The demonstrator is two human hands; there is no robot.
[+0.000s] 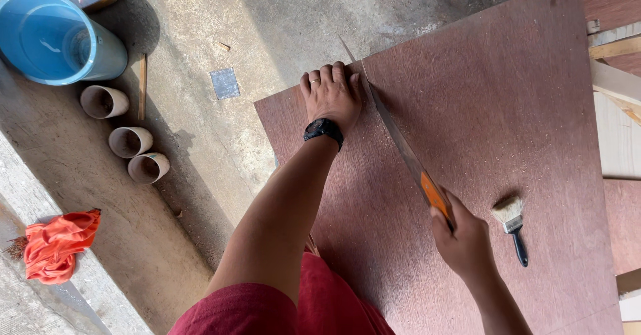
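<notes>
Nearest to us, our right hand (462, 241) is closed around the orange handle of a handsaw (399, 146), and the blade runs away from this hand, across the reddish plywood sheet (507, 108), until its tip passes the far edge. Just to the right of this hand a paintbrush (513, 223) with pale bristles lies loose on the sheet, not touching it. Further away, our left hand (330, 94) lies flat and open on the plywood, the fingers spread and reaching the far edge; it grips nothing, it only presses down. The blade passes just beside this hand, on its right side, very near to the fingers. We judge this is the main danger: if the saw jumps out of its line, the teeth can meet these fingers. The sheet also may shift if the pressing hand is weak. Beyond and to the left of the left hand, on the concrete floor (200, 41), we see three short tubes (130, 141), a blue bucket (53, 38) and an orange cloth (57, 245).
</notes>
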